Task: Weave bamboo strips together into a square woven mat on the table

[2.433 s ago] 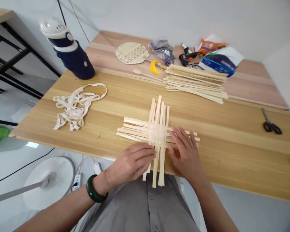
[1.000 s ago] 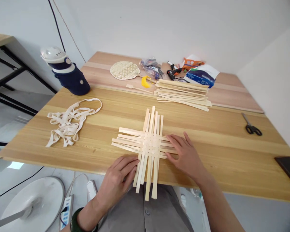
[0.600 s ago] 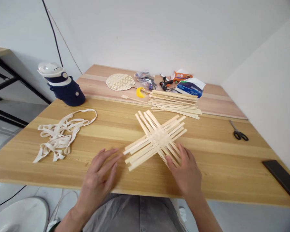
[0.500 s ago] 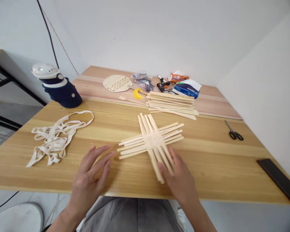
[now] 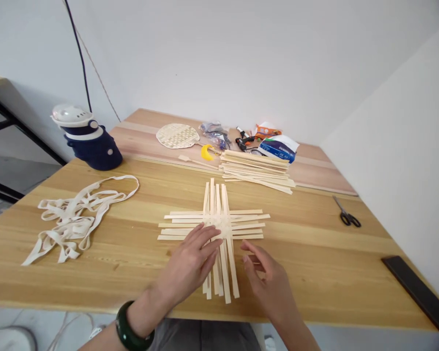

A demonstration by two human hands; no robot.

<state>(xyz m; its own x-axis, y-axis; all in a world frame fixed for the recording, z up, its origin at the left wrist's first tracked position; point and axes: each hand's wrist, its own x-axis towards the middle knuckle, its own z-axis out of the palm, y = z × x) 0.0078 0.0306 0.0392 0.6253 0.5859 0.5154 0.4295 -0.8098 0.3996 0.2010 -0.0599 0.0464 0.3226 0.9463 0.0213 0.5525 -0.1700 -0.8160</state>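
- Tangled white tape (image 5: 76,219) lies at the left of the wooden worktop (image 5: 314,278), one loop reaching toward the middle.
- Behind the tape stands a dark blue jug (image 5: 93,148) with a white and clear top.
- A round woven fan (image 5: 175,135) lies farther back, its handle pointing right.
- The left hand (image 5: 192,263), a dark green bangle (image 5: 131,329) on its wrist, is partly open, palm down, fingers together and gently bent. It reaches over the near left part of the woven strips; whether its fingertips press or grip them cannot be told.
- The pale woven strips (image 5: 224,226) form a cross in the middle of the worktop, flat, with loose ends on all four sides.
- Behind the cross are a thin flat stick (image 5: 199,162), a yellow crescent (image 5: 206,152) and clear plastic bags (image 5: 215,135).
- A glue gun (image 5: 244,141) lies behind a pile of loose strips (image 5: 258,169).
- The right hand (image 5: 270,280) is half open, thumb and fingers apart, with nothing visible in its hold, just right of the cross's near ends.
- A blue and white packet (image 5: 278,148) sits behind the pile, an orange one (image 5: 267,131) beyond it.
- Black-handled scissors (image 5: 347,213) lie to the right.
- A long black object (image 5: 419,295) lies at the right edge.
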